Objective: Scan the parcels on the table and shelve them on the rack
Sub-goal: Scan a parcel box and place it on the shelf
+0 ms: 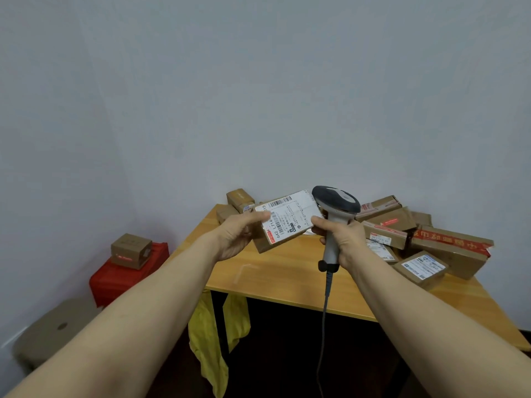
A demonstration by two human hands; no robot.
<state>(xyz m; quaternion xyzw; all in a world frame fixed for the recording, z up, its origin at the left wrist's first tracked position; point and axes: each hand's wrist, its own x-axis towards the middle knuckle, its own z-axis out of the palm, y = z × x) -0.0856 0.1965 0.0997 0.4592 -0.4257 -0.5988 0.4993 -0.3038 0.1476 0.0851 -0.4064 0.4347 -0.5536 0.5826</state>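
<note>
Your two forearms (129, 326) come in from 7 and 5 o'clock and meet over the near part of the bench (287, 280). Your left hand (235, 237) grips a flat brown parcel (287, 222) by its left edge, thumb pressed on the white label, fingers curled beneath. The parcel is lifted off the bench and tilted, with its barcode side facing you. At the parcel's 3 o'clock, your right hand (342, 237) is wrapped round the handle of a grey scanner (336, 202). The scanner's dark head sits just beside the parcel's right edge, and its cable (323, 326) hangs down towards 6 o'clock.

A heap of taped parcels (448, 248) lies on the bench at 3 o'clock of your hands, and a few small boxes (240, 199) sit at 11 o'clock by the wall. Off the bench at 8 o'clock, a red crate (126, 277) carries one small carton (130, 251). A yellow bag (207, 334) hangs under the bench edge.
</note>
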